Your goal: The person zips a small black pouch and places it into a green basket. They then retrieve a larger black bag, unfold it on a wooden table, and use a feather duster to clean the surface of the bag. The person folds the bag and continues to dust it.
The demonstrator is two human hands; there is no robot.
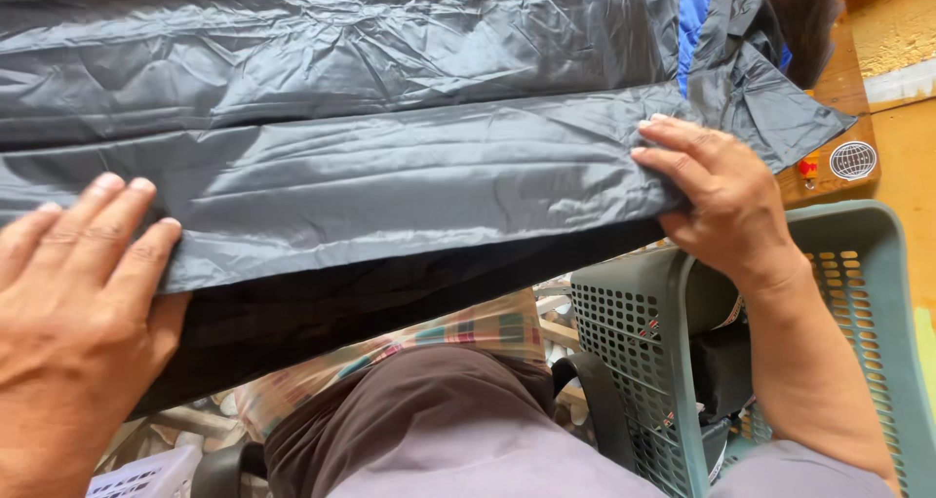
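A dark grey garment point(390, 157) of thin, crinkled, shiny cloth lies stretched across a wooden table point(838, 79), filling most of the view from the left edge to the upper right. It is folded lengthwise into long bands, and its near edge hangs over the table edge toward the person's lap. At the far right end a strip of blue lining point(694, 16) shows where the cloth opens, and a tuft of dark fur trim point(807, 16) lies just beyond it.

The left hand point(73, 313) lies flat on the near band at the left end, palm down, fingers spread and pressing the cloth; it grips nothing. The right hand point(717, 191) rests on the same band near the right end, palm down, fingers stretched toward the left along the fold. Whether its thumb is tucked under the cloth edge cannot be told. The 2 hands are well apart, 1 at each end of the band.

On the table just right of the garment's corner sit a round grey sticker point(852, 160) and a small red knob point(807, 167). Below the right forearm stands a green plastic basket point(858, 264) with perforated walls, holding dark items. A plaid cloth point(478, 337) lies below the garment's hanging edge, above the person's brown lap point(429, 420).
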